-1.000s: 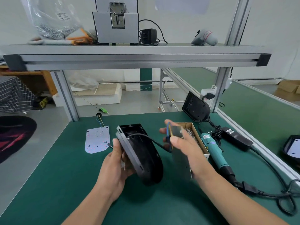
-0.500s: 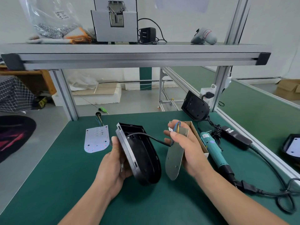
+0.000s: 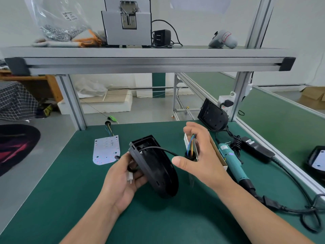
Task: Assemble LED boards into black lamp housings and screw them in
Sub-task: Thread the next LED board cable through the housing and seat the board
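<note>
- The fingers (image 3: 198, 136) of the right hand (image 3: 202, 155) are curled round an LED board (image 3: 196, 147). They hold it upright and edge-on, with its coloured wires (image 3: 190, 147) and a black grommet (image 3: 189, 154) beside the thumb.
- The left hand (image 3: 121, 180) grips the black lamp housing (image 3: 158, 168) by its rim, thumb on the edge. The housing is tipped on its side over the middle of the surface (image 3: 70, 199). I cannot tell whether its lower end touches the surface.
- A black cable (image 3: 158, 148) arcs from the housing to the grommet, and a white connector (image 3: 129, 177) sits at the left palm. The wiring seems to be threaded through, so this looks like the step just before seating.
- The board is beside the housing, not inside it, and no screw appears to be driven yet.
- The teal electric screwdriver (image 3: 232, 161) and the cardboard box (image 3: 219, 154) lie just beyond the right hand, toward the surface's right edge, with neither in hand.
- A second LED board (image 3: 106, 150) lies flat toward the far left corner, so at least one more unit probably remains.
- Another housing (image 3: 212, 117) leans at the far right corner, and I cannot tell whether it is finished.
</note>
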Demonstrator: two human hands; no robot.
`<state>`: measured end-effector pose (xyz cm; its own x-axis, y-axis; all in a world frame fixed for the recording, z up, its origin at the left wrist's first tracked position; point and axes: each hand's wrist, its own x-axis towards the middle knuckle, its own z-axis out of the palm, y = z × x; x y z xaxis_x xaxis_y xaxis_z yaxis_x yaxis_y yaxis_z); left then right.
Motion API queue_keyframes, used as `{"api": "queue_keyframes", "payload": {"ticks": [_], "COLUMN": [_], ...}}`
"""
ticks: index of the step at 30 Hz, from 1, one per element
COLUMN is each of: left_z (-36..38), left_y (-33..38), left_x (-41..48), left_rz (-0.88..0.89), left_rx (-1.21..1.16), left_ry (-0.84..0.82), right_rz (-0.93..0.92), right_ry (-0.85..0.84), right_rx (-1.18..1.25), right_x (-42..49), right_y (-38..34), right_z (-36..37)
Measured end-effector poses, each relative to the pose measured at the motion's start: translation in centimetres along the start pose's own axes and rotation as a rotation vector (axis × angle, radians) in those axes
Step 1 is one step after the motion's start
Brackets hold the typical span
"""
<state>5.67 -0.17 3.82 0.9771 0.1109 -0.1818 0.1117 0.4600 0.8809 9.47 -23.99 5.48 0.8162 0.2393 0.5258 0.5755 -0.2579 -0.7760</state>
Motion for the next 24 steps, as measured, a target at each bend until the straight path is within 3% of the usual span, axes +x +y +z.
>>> {"api": "queue_keyframes", "payload": {"ticks": [3, 7, 10, 17, 20, 24], "left_z": [0.1, 0.3, 0.6, 0.3, 0.1, -0.8], "left_y": [0.2, -0.1, -0.4, 0.2, 0.5, 1.0], "left_x": [-0.1, -0.1, -0.3, -0.3, 0.0, 0.2], "left_rz": [0.039, 0.057, 0.090, 0.209, 0.160, 0.092], "left_rx": [0.065, 0.085, 0.109, 0.070, -0.148, -0.467], "left_ry": [-0.006, -0.021, -0.054, -0.082, -0.047, -0.149], "right_rz": [-0.054, -0.294, -0.413, -0.374, -0.258, -0.109], "right_ry": [-0.096, -0.117, -0.119, -0.037, 0.022, 0.106], "right_rx": [-0.123, -0.509, -0.598, -0.512, -0.353, -0.187], "right_x": [-0.3, -1.0, -1.4, -1.7, -1.4, -0.9], "right_y": [-0.5, -1.7, -2.6, -3.4, -3.3, -3.0], "right_z": [0.1, 1.9, 3.5, 4.4, 4.0, 3.1]}}
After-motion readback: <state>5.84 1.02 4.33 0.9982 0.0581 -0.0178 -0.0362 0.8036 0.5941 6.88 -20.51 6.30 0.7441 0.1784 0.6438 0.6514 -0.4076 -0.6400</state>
